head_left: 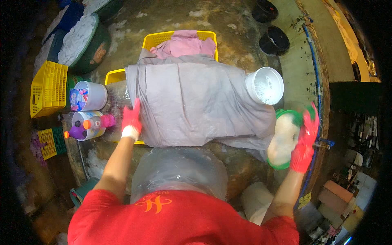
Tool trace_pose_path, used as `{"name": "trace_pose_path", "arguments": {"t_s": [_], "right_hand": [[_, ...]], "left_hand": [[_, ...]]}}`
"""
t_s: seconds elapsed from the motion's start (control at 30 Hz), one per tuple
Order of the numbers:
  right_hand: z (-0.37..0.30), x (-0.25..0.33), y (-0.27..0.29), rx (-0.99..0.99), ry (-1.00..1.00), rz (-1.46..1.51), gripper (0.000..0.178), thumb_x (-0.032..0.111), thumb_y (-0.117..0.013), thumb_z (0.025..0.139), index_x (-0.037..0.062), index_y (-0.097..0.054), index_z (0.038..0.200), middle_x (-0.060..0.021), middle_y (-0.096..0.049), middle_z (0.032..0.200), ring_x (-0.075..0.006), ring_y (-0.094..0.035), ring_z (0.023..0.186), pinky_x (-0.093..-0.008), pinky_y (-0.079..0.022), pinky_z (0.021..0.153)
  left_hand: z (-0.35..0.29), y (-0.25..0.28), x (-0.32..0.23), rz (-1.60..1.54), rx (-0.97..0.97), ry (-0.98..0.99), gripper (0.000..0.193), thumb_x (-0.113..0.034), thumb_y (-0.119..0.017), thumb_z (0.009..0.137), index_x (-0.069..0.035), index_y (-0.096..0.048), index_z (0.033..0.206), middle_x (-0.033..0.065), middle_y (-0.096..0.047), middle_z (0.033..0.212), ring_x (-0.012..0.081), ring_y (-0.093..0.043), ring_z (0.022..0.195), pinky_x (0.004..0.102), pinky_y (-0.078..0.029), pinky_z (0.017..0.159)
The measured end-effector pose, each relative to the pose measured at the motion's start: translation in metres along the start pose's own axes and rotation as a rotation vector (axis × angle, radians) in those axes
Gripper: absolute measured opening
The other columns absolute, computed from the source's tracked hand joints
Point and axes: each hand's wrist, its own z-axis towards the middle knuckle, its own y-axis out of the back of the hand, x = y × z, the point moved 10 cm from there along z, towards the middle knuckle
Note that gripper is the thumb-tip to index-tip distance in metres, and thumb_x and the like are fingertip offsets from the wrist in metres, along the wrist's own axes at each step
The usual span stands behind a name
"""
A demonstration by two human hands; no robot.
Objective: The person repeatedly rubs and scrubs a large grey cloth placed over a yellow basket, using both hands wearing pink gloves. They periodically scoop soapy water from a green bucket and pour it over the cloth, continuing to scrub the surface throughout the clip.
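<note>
A wide grey cloth [183, 104] lies spread over the work surface in front of me, creased at its sides. My left hand [132, 120], in a pinkish-red glove, rests at the cloth's left edge with fingers stretched out. To the right, my right hand [304, 145], in a matching glove, is raised at the outer side of a green basin [281, 166] with pale, cloudy contents. Its fingers are blurred, and a bit of green shows beside them; whether they grip anything is unclear. A white bucket [252, 87] with foamy liquid stands at the cloth's right end.
Behind the cloth, a yellow crate [157, 39] holds pink cloth [185, 44]. White tubs [99, 96] and bottles [76, 131] stand at left, near another yellow crate [49, 90]. Two black buckets [274, 41] sit far right by a wall with a blue pipe [315, 67].
</note>
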Motion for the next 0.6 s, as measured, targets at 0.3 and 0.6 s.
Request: {"name": "trace_pose_path", "arguments": {"t_s": [0.3, 0.6], "right_hand": [[0.094, -0.138, -0.215, 0.891, 0.325, -1.651, 0.055, 0.025, -0.076, 0.097, 0.0075, -0.063, 0.147, -0.0190, -0.073, 0.133, -0.0364, -0.070, 0.121, -0.0410, -0.053, 0.105], [0.068, -0.083, -0.162, 0.624, -0.195, 0.265, 0.058, 0.034, -0.068, 0.106, 0.0060, -0.057, 0.156, -0.0107, -0.074, 0.115, -0.0245, -0.072, 0.099, -0.0405, -0.058, 0.085]], "left_hand": [[-0.013, -0.105, -0.150, 0.526, 0.200, -0.407, 0.071, -0.043, -0.064, 0.102, -0.010, -0.041, 0.161, 0.0352, -0.043, 0.163, 0.0477, -0.045, 0.151, 0.0466, -0.038, 0.126], [-0.038, 0.014, 0.010, -0.801, 0.448, 0.382, 0.083, -0.037, -0.089, 0.090, 0.005, -0.055, 0.153, 0.0199, -0.067, 0.144, 0.0304, -0.066, 0.129, 0.0410, -0.049, 0.114]]}}
